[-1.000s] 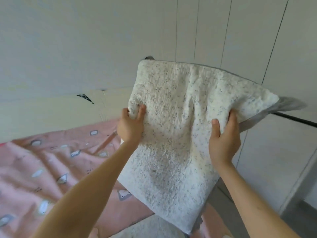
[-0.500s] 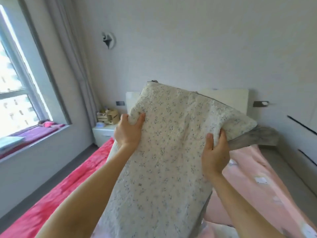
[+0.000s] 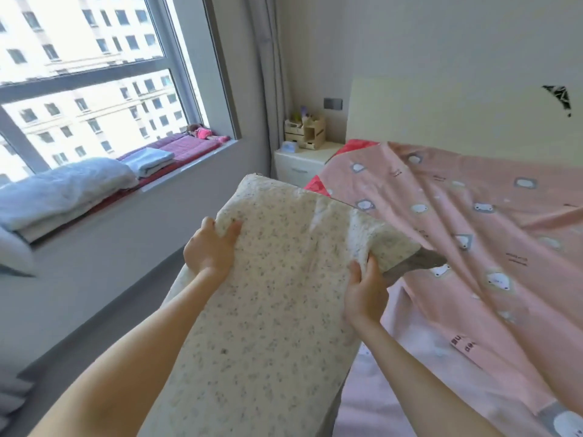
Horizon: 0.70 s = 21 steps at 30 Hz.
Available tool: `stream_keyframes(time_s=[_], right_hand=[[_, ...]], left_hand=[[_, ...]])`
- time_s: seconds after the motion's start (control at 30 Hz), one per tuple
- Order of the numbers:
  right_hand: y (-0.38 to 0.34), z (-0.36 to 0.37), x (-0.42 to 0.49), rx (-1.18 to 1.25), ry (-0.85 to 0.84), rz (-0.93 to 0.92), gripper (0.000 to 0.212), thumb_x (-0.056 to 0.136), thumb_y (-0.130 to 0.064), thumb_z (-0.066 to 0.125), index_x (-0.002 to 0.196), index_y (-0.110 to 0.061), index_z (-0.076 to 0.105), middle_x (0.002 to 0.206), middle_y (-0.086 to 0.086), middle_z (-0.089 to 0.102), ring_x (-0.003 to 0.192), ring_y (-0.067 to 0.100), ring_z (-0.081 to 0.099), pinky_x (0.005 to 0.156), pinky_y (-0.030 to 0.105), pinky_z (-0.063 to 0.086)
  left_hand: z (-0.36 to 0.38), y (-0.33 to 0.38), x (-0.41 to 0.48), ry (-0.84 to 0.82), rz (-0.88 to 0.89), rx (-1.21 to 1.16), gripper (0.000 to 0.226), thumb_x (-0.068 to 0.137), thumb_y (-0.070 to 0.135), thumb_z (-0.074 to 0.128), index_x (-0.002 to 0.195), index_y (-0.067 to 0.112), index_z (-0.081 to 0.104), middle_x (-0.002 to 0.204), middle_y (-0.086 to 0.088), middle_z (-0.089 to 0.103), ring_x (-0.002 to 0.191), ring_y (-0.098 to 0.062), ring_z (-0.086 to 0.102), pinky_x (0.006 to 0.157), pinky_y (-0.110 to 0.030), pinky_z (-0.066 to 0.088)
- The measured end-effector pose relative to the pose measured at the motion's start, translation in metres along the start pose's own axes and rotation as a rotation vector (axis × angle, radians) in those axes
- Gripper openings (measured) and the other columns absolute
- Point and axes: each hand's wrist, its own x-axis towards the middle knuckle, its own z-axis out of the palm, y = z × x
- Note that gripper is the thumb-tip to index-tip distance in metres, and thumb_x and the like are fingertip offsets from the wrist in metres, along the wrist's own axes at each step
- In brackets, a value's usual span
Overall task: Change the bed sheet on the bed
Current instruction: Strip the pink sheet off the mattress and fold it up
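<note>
I hold a cream pillow (image 3: 271, 298) with a small grey speckled print up in front of me, over the left side of the bed. My left hand (image 3: 211, 250) grips its upper left edge, thumb on the front. My right hand (image 3: 366, 294) grips its right edge, next to a grey flap of the pillow (image 3: 413, 266). A pink sheet (image 3: 473, 222) printed with small grey-and-white figures lies rumpled across the bed to the right. A strip of red bedding (image 3: 318, 184) shows under it near the headboard.
A cream headboard (image 3: 441, 118) stands against the back wall. A white nightstand (image 3: 299, 162) carries a wooden organiser (image 3: 306, 130). The window ledge at left holds folded white bedding (image 3: 63, 190), a purple mat (image 3: 189, 146) and a doll (image 3: 205, 134). Grey floor runs between ledge and bed.
My view has swung left, from the wardrobe wall to the window side. Both hands keep their grip, and the pillow has come down lower and tilted flatter.
</note>
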Motion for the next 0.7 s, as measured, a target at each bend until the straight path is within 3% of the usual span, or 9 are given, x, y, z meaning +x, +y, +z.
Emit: stream_keyframes(time_s=[0.13,0.2,0.3,0.43,0.53,0.7], right_hand=[[-0.02,0.084,0.013,-0.043,-0.148,0.063,0.033,0.102,-0.024,0.034,0.129,-0.008,0.044,0.123,0.009,0.058,0.114,0.031,0.054,0.074,0.031,0.036],[-0.025,0.112,0.037,-0.13,-0.338,0.105,0.039,0.101,-0.019,0.033,0.138,-0.007,0.036,0.133,0.01,0.051,0.12,0.031,0.05,0.082,0.034,0.041],[-0.025,0.127,0.068,-0.358,-0.639,0.158,0.057,0.097,-0.008,0.036,0.151,-0.013,0.019,0.146,0.013,0.039,0.126,0.033,0.045,0.091,0.033,0.041],[0.004,0.116,0.064,-0.408,-0.65,0.166,0.044,0.092,-0.004,0.037,0.133,-0.012,0.051,0.129,0.014,0.055,0.12,0.033,0.051,0.093,0.031,0.045],[0.046,0.091,0.054,-0.51,-0.683,0.249,0.05,0.091,0.0,0.035,0.14,-0.008,0.043,0.142,0.013,0.046,0.131,0.029,0.043,0.104,0.031,0.037],[0.108,0.006,0.034,-0.514,-0.57,0.425,0.048,0.093,-0.001,0.036,0.139,-0.007,0.045,0.145,0.012,0.044,0.132,0.026,0.041,0.104,0.029,0.035]], left_hand=[[0.027,-0.056,0.068,-0.035,-0.043,0.042,0.049,0.09,0.056,0.047,0.097,0.008,0.051,0.085,-0.008,0.059,0.083,-0.03,0.055,0.07,-0.037,0.037],[0.047,-0.075,0.103,-0.044,-0.026,0.006,0.042,0.092,0.044,0.052,0.104,0.005,0.054,0.1,-0.015,0.061,0.095,-0.034,0.054,0.081,-0.04,0.038],[0.074,-0.098,0.139,-0.189,-0.022,0.091,0.042,0.093,0.034,0.055,0.128,0.011,0.051,0.121,-0.022,0.051,0.114,-0.039,0.043,0.098,-0.043,0.031],[0.111,-0.1,0.135,-0.359,0.183,0.274,0.043,0.094,0.032,0.053,0.136,0.024,0.046,0.127,-0.019,0.046,0.12,-0.038,0.036,0.103,-0.044,0.025],[0.14,-0.079,0.109,-0.403,0.281,0.264,0.038,0.092,0.027,0.055,0.129,0.021,0.055,0.124,-0.017,0.052,0.117,-0.036,0.04,0.099,-0.041,0.026],[0.182,-0.004,0.039,-0.543,0.486,0.244,0.038,0.092,0.026,0.056,0.129,0.018,0.055,0.122,-0.016,0.055,0.117,-0.035,0.043,0.099,-0.042,0.027]])
